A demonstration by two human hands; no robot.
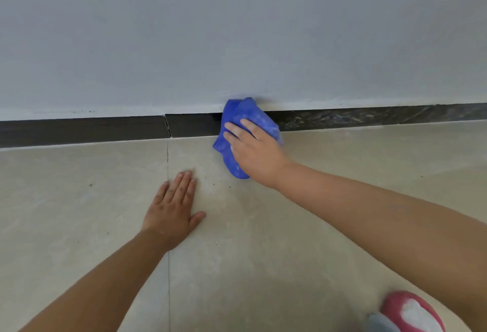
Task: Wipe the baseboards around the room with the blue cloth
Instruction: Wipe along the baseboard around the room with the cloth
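Note:
A dark baseboard (84,131) runs along the foot of a pale grey wall, with a cracked joint near its middle. The bunched blue cloth (245,118) covers the baseboard just right of that joint and hangs down onto the floor. My right hand (253,147) lies on the cloth with straight fingers and presses it against the baseboard. My left hand (174,205) rests flat on the floor tiles, fingers straight, a little in front of the baseboard and left of the cloth.
Beige floor tiles (263,252) with a grout line (168,265) and small dark specks fill the lower view. A pink and white slipper (411,313) shows at the bottom right. The grey wall (237,28) stands above the baseboard.

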